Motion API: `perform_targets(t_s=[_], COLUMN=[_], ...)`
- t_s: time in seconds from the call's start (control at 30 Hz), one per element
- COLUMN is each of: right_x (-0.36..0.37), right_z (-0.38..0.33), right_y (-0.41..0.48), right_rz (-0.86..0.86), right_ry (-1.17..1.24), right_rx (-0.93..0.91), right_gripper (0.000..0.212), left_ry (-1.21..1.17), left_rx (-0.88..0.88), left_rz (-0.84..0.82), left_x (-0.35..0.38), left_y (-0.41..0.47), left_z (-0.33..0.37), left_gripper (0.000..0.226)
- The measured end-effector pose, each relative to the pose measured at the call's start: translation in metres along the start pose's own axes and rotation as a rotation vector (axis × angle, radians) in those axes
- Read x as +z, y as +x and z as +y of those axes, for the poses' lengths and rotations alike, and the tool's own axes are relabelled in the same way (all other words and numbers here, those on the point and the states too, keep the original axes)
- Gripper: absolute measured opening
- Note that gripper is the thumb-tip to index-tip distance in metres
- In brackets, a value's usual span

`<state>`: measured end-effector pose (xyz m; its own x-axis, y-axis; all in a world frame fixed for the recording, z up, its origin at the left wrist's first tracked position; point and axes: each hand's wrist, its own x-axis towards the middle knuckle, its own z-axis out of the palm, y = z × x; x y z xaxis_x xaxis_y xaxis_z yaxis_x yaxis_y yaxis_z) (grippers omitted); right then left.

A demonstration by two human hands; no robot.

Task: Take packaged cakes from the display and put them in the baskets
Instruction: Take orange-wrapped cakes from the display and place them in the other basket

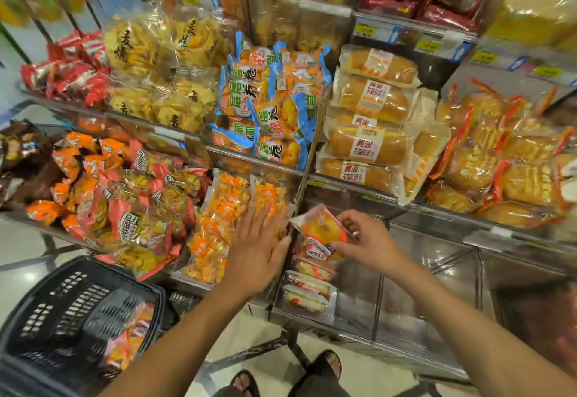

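Note:
My right hand (365,239) pinches a small packaged cake (321,226) with a pink wrapper and yellow sponge, held tilted above a clear bin (356,309) on the lowest display tier. Several more small wrapped cakes (307,287) lie stacked in that bin just below it. My left hand (259,246) is flat with fingers spread, resting against bags of orange cubes (215,234) beside the bin's left wall; it holds nothing. A black plastic basket (62,312) stands on the floor at the lower left, with several orange-wrapped cakes (131,337) inside.
The tiered display carries orange and pink snack bags (125,203) at left, blue-trimmed packs (274,106) in the middle, and long bread loaves (371,143) and red-trimmed cakes (505,162) at right. The clear bins right of my hand look empty. My sandalled feet (287,378) stand below.

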<state>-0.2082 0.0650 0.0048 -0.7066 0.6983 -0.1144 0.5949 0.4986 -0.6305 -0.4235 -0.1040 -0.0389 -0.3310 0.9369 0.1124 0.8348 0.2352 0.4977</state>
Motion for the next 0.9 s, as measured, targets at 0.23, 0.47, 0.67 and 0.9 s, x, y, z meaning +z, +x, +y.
perform_targets(t_s=[0.23,0.47,0.67,0.9], right_x=[0.043,0.104,0.136,0.124], right_z=[0.048,0.074,0.081,0.074], right_y=[0.017,0.035,0.036,0.028], right_rz=[-0.236,-0.324,-0.280,-0.212], right_ry=[-0.334,-0.465,-0.574,-0.569], right_rx=[0.038,0.039,0.088,0.074], right_gripper=[0.044,0.048,0.047,0.056], left_ry=[0.212,0.226,0.246,0.283], left_rx=[0.011,-0.004,-0.014,-0.008], left_rz=[-0.169,-0.160,-0.144,-0.158], left_x=[0.026,0.029,0.029,0.031], left_y=[-0.012,-0.012,-0.016,-0.017], left_z=[-0.014,-0.013,-0.017,-0.017], left_gripper=[0.055,0.053,0.054,0.054])
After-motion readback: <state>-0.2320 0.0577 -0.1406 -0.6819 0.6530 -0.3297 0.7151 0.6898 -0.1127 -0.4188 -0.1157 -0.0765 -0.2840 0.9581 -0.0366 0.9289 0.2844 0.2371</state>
